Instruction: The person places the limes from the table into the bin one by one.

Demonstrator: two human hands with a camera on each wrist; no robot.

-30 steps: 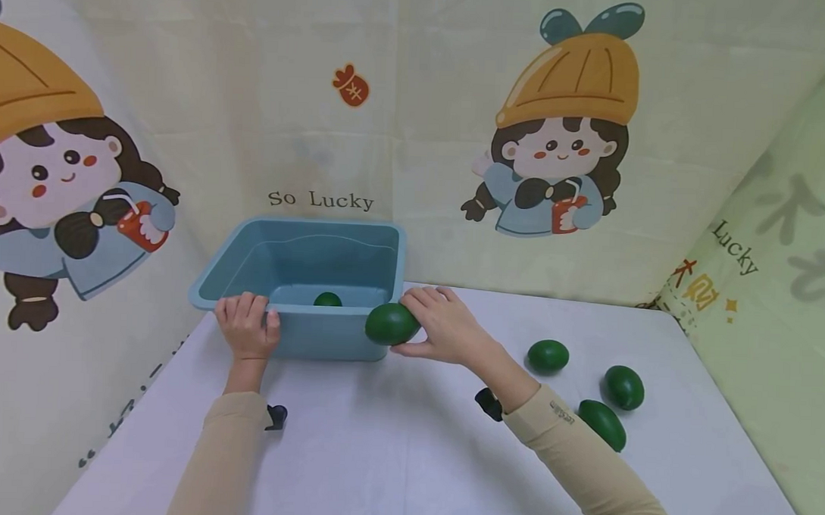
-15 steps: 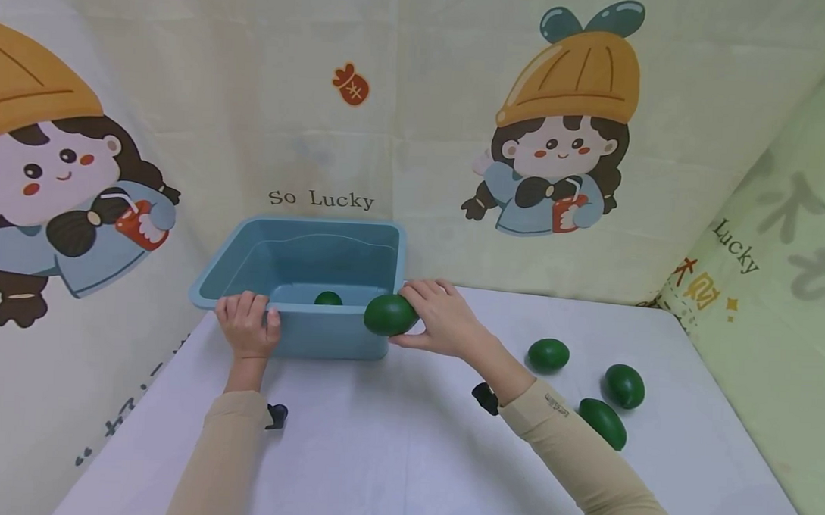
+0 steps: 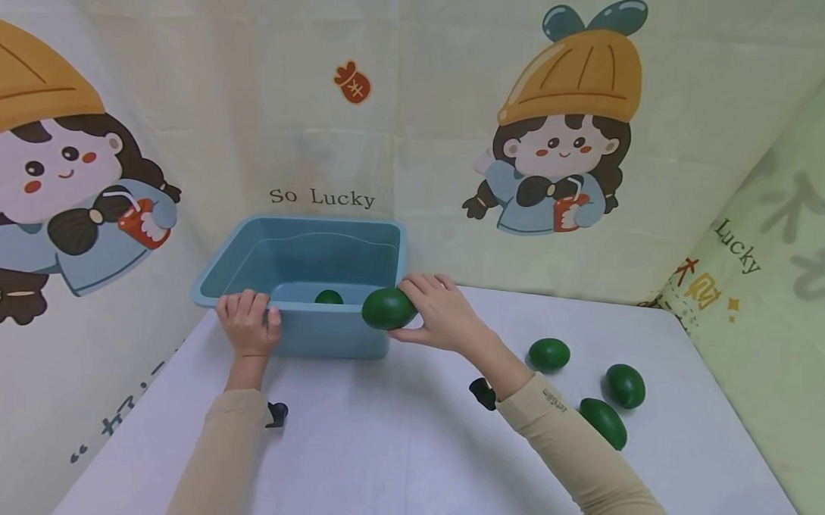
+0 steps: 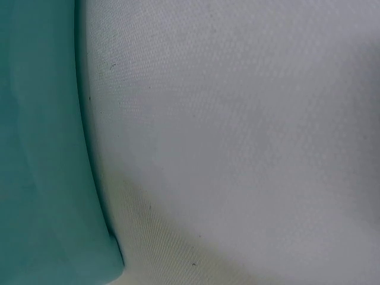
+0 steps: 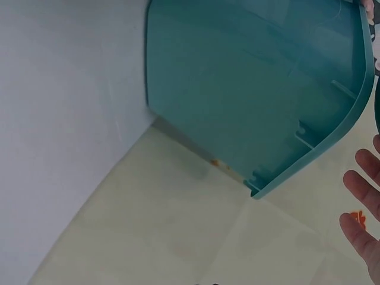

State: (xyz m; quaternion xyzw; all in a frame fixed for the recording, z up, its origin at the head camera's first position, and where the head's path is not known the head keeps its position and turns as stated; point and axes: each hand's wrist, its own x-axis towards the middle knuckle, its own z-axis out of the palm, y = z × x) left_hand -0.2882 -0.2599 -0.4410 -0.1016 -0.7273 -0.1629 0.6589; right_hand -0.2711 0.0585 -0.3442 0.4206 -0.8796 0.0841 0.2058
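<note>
A blue plastic tub point(image 3: 335, 337) stands at the back left of the white table, and one dark green oval fruit point(image 3: 328, 297) lies inside it. My left hand point(image 3: 249, 324) grips the tub's front rim, fingers hooked over the edge. With my right hand point(image 3: 438, 314) I hold another smooth green oval fruit point(image 3: 387, 309) up at the tub's front right corner, in front of the rim. The right wrist view catches the fingers point(image 5: 362, 190) at its edge, next to the tub's outer wall point(image 5: 237, 89). Only the tub's wall point(image 4: 47, 142) and white cloth appear in the left wrist view.
Three more green oval fruits lie on the right of the table: one fruit point(image 3: 548, 355) nearer the tub, a second fruit point(image 3: 625, 386) and a third fruit point(image 3: 604, 423) beside the right sleeve. A printed cloth point(image 3: 429, 159) hangs close behind the tub.
My right hand has raised the fruit and shifted slightly left, up to rim height. The left hand stays on the rim, and the fruits on the table have not moved.
</note>
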